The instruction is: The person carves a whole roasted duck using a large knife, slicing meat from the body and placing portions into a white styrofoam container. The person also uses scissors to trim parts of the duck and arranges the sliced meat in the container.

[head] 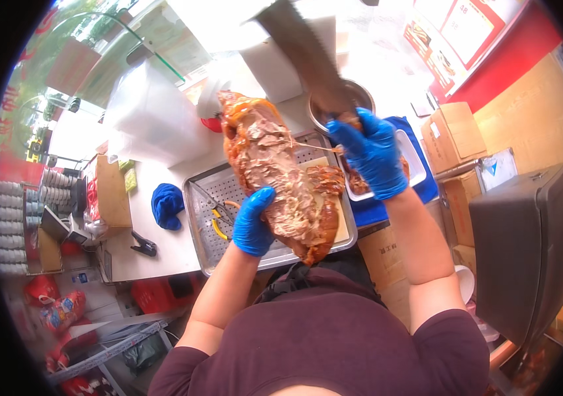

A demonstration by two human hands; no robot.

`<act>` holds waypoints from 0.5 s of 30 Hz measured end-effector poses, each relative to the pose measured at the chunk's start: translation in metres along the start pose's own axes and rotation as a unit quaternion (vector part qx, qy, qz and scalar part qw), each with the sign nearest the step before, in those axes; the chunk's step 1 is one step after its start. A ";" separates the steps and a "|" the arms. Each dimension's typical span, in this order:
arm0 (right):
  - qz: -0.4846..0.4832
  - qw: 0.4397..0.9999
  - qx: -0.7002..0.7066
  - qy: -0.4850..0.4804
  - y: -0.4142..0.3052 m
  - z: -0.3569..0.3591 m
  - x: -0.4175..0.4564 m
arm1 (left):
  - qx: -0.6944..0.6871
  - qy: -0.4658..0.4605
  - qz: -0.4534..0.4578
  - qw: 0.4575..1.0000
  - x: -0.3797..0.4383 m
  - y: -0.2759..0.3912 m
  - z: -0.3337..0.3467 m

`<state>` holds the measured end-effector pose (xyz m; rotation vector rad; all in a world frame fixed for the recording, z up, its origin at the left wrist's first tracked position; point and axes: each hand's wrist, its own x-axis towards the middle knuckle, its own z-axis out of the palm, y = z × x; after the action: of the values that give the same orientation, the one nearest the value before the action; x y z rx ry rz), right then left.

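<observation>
My left hand [255, 222], in a blue glove, grips the lower left side of a large piece of roasted meat [281, 168]. Browned skin edges the meat, and its pale shredded inside faces up. My right hand [373, 153], also gloved, is closed around the handle of a cleaver [311, 54], its broad blade raised and blurred. A thin strand [318, 146] stretches from the meat to my right fingers. Beneath the meat is a perforated metal tray [207, 180] with a cream cutting board [344, 228]. Cut meat pieces [326, 179] show beside the large piece.
Yellow-handled scissors [218, 220] lie in the metal tray. Right of it, a white tray [417, 168] with meat sits on a blue towel [370, 213]. A metal pot [364, 91] stands behind. Leftward are a plastic bin [155, 119] and a blue cloth [167, 205].
</observation>
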<state>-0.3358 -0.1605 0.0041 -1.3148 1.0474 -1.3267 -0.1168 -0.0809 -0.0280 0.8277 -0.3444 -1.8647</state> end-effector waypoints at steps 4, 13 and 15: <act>0.048 0.983 -0.119 0.135 0.052 -0.095 -0.009 | 0.024 0.016 0.014 0.999 -0.007 0.004 -0.023; 0.207 0.850 -0.476 0.091 0.167 -0.187 -0.039 | 0.051 0.023 0.038 0.998 -0.018 0.011 -0.044; 0.154 0.829 -0.527 0.108 0.171 -0.183 -0.046 | 0.041 0.034 0.053 0.997 -0.020 0.010 -0.043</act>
<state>-0.5106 -0.1542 -0.1812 -1.6488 2.2306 -0.5985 -0.0760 -0.0616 -0.0454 0.9097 -0.4162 -1.7289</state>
